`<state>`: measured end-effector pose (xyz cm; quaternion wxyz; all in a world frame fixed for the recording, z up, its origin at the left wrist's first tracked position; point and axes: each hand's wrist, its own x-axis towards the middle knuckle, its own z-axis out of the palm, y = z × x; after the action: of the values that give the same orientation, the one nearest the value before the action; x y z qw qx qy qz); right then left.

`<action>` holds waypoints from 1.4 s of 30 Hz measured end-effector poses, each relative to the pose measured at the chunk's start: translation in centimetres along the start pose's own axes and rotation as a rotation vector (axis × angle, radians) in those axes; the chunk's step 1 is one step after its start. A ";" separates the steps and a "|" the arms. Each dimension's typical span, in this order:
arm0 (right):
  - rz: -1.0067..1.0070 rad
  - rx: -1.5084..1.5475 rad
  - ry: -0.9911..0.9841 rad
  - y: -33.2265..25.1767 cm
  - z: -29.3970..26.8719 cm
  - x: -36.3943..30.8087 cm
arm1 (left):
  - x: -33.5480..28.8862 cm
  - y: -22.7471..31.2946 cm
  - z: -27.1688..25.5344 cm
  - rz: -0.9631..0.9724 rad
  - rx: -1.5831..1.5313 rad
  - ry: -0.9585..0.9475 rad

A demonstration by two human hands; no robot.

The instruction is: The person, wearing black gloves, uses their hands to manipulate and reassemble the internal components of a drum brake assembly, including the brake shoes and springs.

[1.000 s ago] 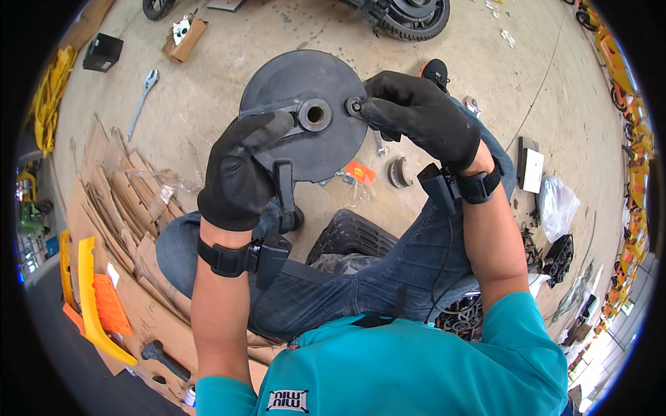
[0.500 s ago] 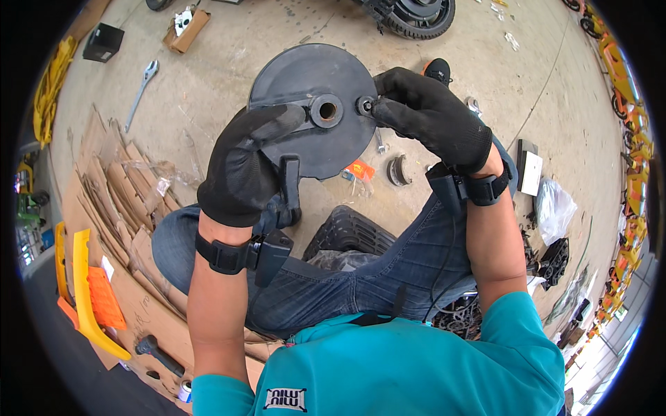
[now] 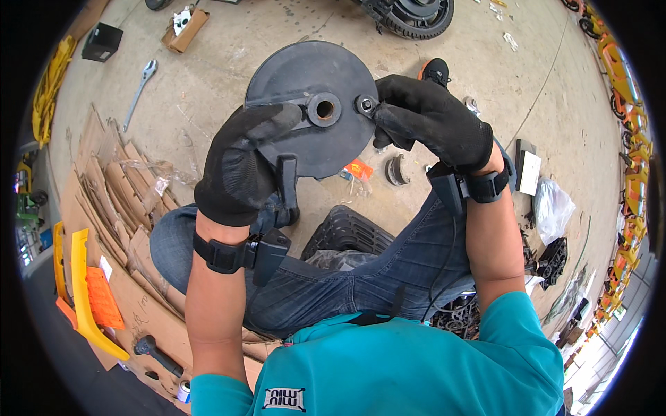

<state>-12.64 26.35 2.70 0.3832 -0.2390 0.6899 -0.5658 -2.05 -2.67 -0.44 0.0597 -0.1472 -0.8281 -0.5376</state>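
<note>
A round dark grey brake backing plate (image 3: 309, 69) is held up in front of me, with a bored hub at its middle and a short arm projecting below. My left hand (image 3: 239, 163), in a black glove, grips its left side, thumb laid across the face toward the hub. At the plate's right edge sits a small metal nut (image 3: 365, 105) in a raised boss. My right hand (image 3: 433, 123), gloved too, has bent fingers closed at that edge, the thumb beside the nut. Whatever lies behind its fingers is hidden.
A curved brake shoe (image 3: 397, 170) and an orange packet (image 3: 358, 169) lie on the floor beyond my knees. An adjustable wrench (image 3: 141, 93) rests at far left, near flattened cardboard (image 3: 114, 187). A black crate (image 3: 350, 232) stands between my legs.
The plate has shifted slightly left and up with my left hand. My right fingers have moved a little at the edge, so the nut shows more fully.
</note>
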 end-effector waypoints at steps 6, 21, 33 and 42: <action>-0.015 -0.013 0.056 0.2 0.1 0.0 | -0.2 0.2 0.2 -0.094 -0.192 0.046; -0.094 0.038 0.053 1.0 -0.2 0.2 | -0.4 -0.6 0.2 -0.108 -0.201 0.097; -0.055 -0.018 0.086 0.0 0.7 0.2 | -0.1 0.6 0.2 -0.068 -0.342 0.091; -0.074 -0.002 0.134 0.2 1.2 0.5 | 0.1 0.3 0.5 -0.156 -0.909 0.096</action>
<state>-12.00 25.32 2.27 0.3148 -0.2264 0.7050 -0.5938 -2.03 -2.04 -0.32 -0.0130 -0.0706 -0.5133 -0.8552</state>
